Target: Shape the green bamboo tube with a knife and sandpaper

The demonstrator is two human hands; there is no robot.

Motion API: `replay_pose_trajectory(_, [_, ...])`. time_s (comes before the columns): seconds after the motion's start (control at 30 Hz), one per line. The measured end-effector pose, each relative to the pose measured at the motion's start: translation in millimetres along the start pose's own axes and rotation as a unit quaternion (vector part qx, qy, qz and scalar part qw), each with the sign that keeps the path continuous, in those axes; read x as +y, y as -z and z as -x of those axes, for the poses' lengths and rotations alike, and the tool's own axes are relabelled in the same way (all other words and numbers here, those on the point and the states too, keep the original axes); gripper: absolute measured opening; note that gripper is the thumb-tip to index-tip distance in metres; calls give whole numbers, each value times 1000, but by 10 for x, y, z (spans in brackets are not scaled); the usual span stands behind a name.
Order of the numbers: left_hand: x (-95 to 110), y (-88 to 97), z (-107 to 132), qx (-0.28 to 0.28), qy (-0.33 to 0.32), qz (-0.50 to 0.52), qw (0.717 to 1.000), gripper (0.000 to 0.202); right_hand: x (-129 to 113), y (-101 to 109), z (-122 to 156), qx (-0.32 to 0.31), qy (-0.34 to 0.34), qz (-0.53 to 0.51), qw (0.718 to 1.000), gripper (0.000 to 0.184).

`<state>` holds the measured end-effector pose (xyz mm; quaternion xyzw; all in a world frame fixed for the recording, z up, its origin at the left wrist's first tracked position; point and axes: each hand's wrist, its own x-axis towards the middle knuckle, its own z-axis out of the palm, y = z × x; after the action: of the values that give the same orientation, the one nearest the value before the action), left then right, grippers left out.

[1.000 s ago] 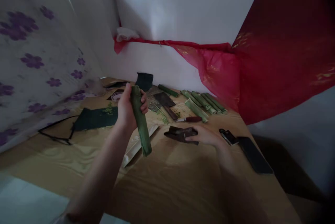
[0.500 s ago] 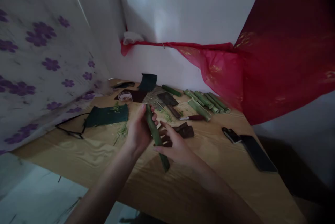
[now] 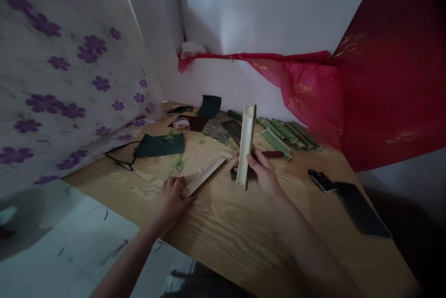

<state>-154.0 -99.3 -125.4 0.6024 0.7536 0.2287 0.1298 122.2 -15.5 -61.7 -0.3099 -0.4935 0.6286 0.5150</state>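
Note:
A split half of a green bamboo tube (image 3: 247, 142) stands nearly upright in my right hand (image 3: 264, 168), its pale hollow side towards me. My fingers are closed round its lower part. My left hand (image 3: 173, 200) grips the near end of a second bamboo half (image 3: 205, 177), which lies slanted low over the table with its pale inside showing. Behind my right hand, a dark red handle (image 3: 272, 154) pokes out, and a dark brown piece at the bamboo's foot is mostly hidden.
Several green bamboo pieces (image 3: 291, 133) lie at the back right of the wooden table (image 3: 223, 228). Green sandpaper-like sheet (image 3: 159, 144), glasses (image 3: 121, 156) and a small clear dish (image 3: 181, 123) are on the left. A phone (image 3: 362, 209) lies near the right edge.
The bamboo tube held in both hands is now in two halves. My left hand has moved left and down with one half; my right hand has raised the other upright.

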Motion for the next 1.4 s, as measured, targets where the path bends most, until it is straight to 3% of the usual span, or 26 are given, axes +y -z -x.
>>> replay_pose_trajectory(0.1, [-58,-95,118,11,-28,-22,999,36,-21,11,15,3,-5,-21,1000,45])
replay_pose_trajectory(0.27, [-1,110,49,57,-43,125,990,33,-67,8,30,8,-16,-31,999,42])
replay_pose_trajectory(0.37, [81,282,-11,75,-10,212,974,37,-82,13,25,11,-15,-47,999,40])
replay_pose_trajectory(0.47, [208,427,-34,59,26,286,956,44,-51,22,14,4,-9,-59,998,40])
replay_pose_trajectory(0.67, [478,589,-43,101,20,391,915,52,61,70,-35,-11,-31,-97,995,42])
replay_pose_trajectory(0.87, [618,550,-67,69,-11,442,894,52,111,49,-57,-59,-22,-49,997,41])
replay_pose_trajectory(1.03, [741,477,-32,47,-15,468,882,53,298,-118,19,-116,-10,84,990,42])
replay_pose_trajectory(1.2, [880,447,8,30,-75,461,884,43,520,-232,85,-161,-7,198,967,40])
replay_pose_trajectory(1.4, [963,416,56,-4,-104,481,870,34,562,-230,97,-206,-20,188,960,47])
